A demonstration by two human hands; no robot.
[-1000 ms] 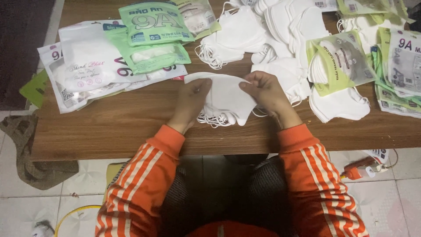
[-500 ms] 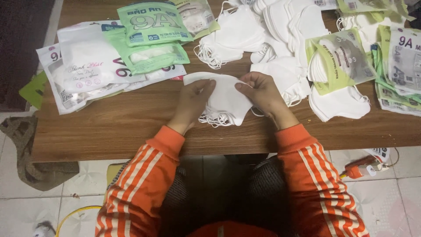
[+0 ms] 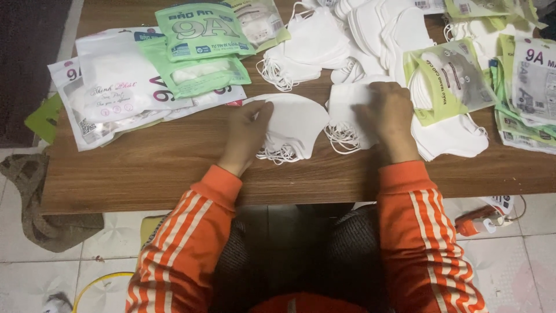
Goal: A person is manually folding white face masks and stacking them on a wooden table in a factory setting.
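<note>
Right hand [image 3: 387,116] has left the mask stack [image 3: 295,124], fingers now gripping another mask [image 3: 347,113] just beside it; left hand [image 3: 248,130] still pinching the stack's edge.

L hand [image 3: 246,136], R hand [image 3: 387,119]: palms down, apart.

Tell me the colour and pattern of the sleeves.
Orange sleeves with white stripes running lengthwise, clearest in the head view.

Mask stack [image 3: 292,124] left of mask pile [image 3: 347,113]
</note>
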